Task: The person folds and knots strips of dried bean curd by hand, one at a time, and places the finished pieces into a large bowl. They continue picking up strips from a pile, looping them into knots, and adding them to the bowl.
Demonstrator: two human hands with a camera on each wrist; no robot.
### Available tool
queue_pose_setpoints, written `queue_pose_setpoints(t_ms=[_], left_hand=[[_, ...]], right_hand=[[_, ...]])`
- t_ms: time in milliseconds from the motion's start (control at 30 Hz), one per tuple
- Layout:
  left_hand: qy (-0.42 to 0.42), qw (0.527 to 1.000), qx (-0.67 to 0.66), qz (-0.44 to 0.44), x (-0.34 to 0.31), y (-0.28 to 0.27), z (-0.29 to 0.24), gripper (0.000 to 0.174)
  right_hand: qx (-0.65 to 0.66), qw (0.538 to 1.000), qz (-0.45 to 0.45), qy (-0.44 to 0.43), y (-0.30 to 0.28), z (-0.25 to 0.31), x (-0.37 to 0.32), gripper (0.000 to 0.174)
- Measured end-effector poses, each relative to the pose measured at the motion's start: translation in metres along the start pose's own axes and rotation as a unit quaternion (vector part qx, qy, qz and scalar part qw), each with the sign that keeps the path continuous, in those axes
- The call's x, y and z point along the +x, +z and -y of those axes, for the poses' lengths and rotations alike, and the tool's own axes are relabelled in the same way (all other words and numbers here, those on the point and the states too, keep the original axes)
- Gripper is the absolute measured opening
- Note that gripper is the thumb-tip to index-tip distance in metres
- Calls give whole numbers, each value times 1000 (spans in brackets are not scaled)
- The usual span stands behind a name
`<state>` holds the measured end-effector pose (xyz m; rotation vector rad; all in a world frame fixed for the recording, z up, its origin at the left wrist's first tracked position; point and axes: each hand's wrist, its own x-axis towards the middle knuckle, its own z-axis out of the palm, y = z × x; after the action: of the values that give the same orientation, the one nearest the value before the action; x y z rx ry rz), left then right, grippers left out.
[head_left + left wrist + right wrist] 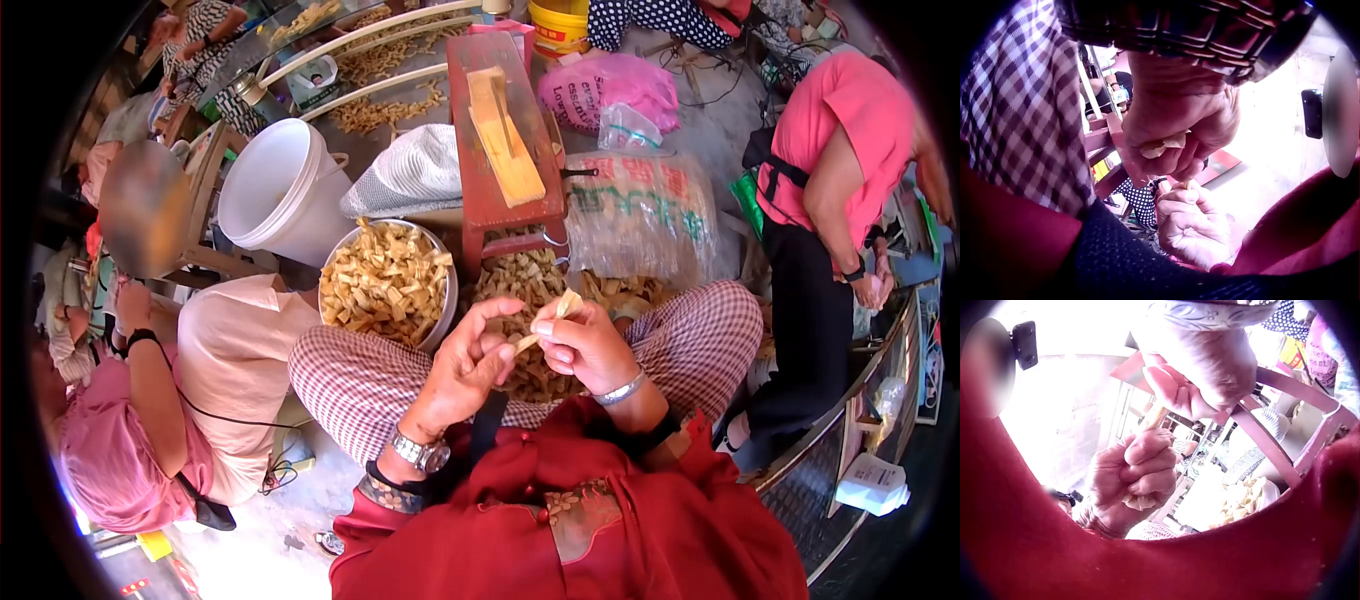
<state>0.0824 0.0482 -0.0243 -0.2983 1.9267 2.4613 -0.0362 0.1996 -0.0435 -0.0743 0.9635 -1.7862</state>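
A narrow pale-yellow strip (526, 343) runs between my two hands above my lap in the head view. My left hand (462, 362) pinches one end between thumb and fingers. The right hand (590, 352) grips the other part, and a flared tip (569, 303) sticks up past its fingers. In the left wrist view, a crumpled pale piece (1165, 145) shows under the curled fingers of the left hand. The right wrist view shows the strip (1154, 417) stretched from one hand to the other. Below the hands lies a heap of similar yellow pieces (520, 285).
A round basin (452, 290) full of yellow pieces stands left of the heap. Ahead is a red wooden bench (510, 210) bearing a yellow wooden block (507, 140). A white bucket (330, 185) and a clear plastic sack (645, 215) flank it. People sit on both sides.
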Motion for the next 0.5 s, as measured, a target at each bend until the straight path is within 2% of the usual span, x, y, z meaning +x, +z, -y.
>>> queue_pose_setpoints(t_ms=[133, 167, 200, 233, 300, 500], left_hand=[[23, 999, 21, -33, 21, -5, -14, 29], [19, 998, 33, -42, 32, -9, -25, 24], [-5, 998, 25, -56, 46, -10, -43, 11], [8, 998, 23, -52, 61, -18, -52, 6], [16, 993, 65, -97, 88, -25, -78, 7], [78, 987, 93, -109, 153, -57, -100, 7]], right_hand=[[-19, 998, 0, -65, 7, 20, 18, 4], [-58, 994, 9, -97, 7, 30, 27, 6], [-101, 987, 10, -124, 9, 42, 37, 8], [-143, 978, 13, -151, 12, 56, 49, 10], [-155, 964, 21, -214, 12, 80, 74, 14], [-200, 945, 7, -257, 14, 132, 125, 12]])
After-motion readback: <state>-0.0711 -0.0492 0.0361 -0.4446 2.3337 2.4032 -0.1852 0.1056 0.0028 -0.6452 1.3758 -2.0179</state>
